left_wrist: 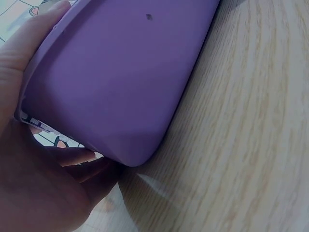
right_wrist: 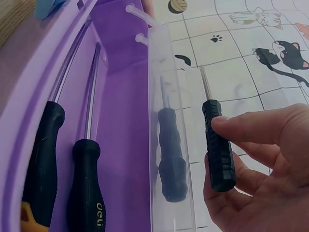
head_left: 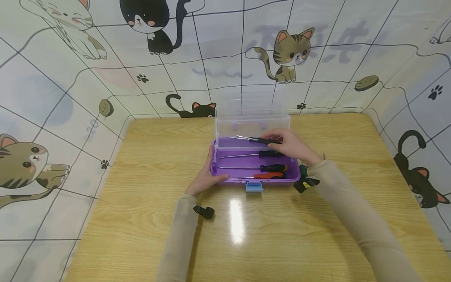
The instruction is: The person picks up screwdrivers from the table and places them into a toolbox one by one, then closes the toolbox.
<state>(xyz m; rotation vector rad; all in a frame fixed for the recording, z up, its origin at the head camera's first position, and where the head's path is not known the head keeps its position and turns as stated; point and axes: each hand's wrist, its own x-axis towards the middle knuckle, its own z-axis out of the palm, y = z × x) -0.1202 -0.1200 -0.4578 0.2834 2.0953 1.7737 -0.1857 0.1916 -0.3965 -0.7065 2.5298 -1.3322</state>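
In my right hand (head_left: pixel 290 147) is a black-handled screwdriver (right_wrist: pixel 218 145), pinched between thumb and fingers beside the raised clear lid (right_wrist: pixel 169 63). A dimmer screwdriver shape shows in the lid's plastic. My left hand (head_left: pixel 206 178) grips the left end of the purple toolbox (left_wrist: pixel 120 82), thumb along its rim and fingers around the corner. Inside the box lie a black screwdriver (head_left: pixel 271 153) lettered "deli", a black one with a yellow end (head_left: pixel 273 168), and a red-handled screwdriver (head_left: pixel 269 176) along the front wall.
A blue latch (head_left: pixel 254 187) hangs open at the box's front. Dark green and black items (head_left: pixel 301 182) lie by its right end, partly hidden by my right wrist. The wooden table (head_left: pixel 148 164) meets cat-patterned walls (head_left: pixel 225 51) behind and at both sides.
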